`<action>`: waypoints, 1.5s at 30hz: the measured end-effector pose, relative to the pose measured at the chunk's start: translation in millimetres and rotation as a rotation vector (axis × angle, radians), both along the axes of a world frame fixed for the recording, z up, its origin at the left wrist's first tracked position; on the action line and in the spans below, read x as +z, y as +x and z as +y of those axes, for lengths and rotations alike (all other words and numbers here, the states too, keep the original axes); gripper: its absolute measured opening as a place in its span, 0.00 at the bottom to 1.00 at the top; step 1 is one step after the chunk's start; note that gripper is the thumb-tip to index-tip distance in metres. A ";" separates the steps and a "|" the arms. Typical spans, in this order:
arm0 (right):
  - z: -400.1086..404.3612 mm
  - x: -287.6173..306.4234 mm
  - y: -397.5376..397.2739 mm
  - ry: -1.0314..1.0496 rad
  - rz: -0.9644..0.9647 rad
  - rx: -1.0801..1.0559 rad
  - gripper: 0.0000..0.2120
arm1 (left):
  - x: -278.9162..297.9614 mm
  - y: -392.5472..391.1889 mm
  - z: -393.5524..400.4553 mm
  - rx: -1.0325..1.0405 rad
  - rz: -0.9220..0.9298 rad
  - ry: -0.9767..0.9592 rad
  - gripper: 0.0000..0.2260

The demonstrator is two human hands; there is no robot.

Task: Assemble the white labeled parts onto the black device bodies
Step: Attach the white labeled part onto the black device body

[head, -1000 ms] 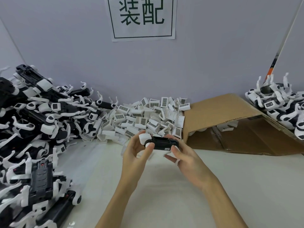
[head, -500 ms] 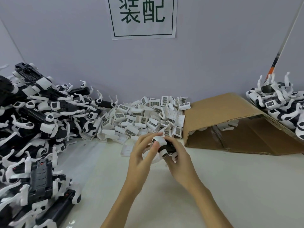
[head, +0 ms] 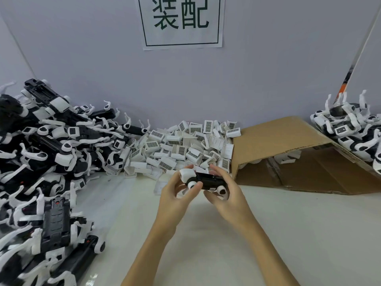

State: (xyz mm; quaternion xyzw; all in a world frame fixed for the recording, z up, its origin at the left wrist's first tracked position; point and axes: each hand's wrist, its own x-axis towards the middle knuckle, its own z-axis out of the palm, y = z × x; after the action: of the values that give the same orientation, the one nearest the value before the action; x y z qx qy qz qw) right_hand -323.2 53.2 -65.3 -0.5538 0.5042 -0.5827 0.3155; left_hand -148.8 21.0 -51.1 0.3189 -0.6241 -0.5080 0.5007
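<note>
Both hands hold one black device body [head: 208, 180] above the middle of the white table, lying roughly level. My left hand [head: 175, 195] grips its left end, where a white part [head: 186, 174] sits, thumb against a white round piece. My right hand [head: 228, 195] grips the right end from below and behind, fingers curled over the top. A heap of white labeled parts [head: 181, 149] lies just behind the hands against the wall.
A big pile of black-and-white device bodies [head: 47, 162] fills the left side. A tipped cardboard box [head: 288, 145] lies at the right, with another pile of devices [head: 354, 131] behind it. A paper sign [head: 181, 21] hangs on the wall.
The device was turned end-on half a second ago; now it lies sideways again between both hands, the white part at its left end.
</note>
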 end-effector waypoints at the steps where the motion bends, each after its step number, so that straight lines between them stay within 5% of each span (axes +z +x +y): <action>1: 0.1 2.6 -0.9 0.056 -0.089 0.068 0.29 | 0.4 3.1 -2.4 -0.008 0.045 0.031 0.21; 3: 0.2 5.6 -2.3 0.141 -0.211 0.111 0.29 | 1.6 8.9 -5.9 -0.008 0.101 0.082 0.20; 9: 3.2 10.0 -0.9 0.185 -0.150 0.029 0.26 | -1.0 11.6 -11.3 0.065 0.116 0.155 0.15; 13: 2.1 8.7 3.7 0.260 -0.159 0.031 0.34 | -5.9 6.6 -12.2 0.093 0.010 0.261 0.27; 19: 2.9 9.5 -2.3 0.380 -0.152 0.055 0.28 | -4.2 7.4 -17.3 0.018 0.034 0.453 0.32; 24: 4.0 9.1 5.8 0.223 -0.122 -0.013 0.22 | -5.4 9.8 -17.4 0.011 0.013 0.369 0.24; 27: 5.0 7.2 6.7 0.150 -0.020 0.018 0.29 | -2.0 12.4 -15.1 0.055 0.006 0.281 0.20; 37: 10.9 13.0 4.1 0.094 0.013 0.188 0.27 | -1.4 46.4 -26.2 -0.103 -0.047 0.058 0.22; 42: 3.0 12.7 23.8 0.068 -0.174 0.135 0.22 | -0.3 47.5 -31.0 0.136 0.191 0.126 0.27; 45: -5.3 -6.0 28.5 0.049 0.304 -0.051 0.17 | 2.6 52.5 -34.3 0.286 0.367 0.193 0.28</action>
State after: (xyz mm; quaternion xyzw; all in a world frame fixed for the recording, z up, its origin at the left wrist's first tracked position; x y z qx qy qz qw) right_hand -294.7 47.9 -71.3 -0.6148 0.5740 -0.4876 0.2341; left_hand -96.3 -13.3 -48.6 0.3528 -0.4196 -0.5387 0.6397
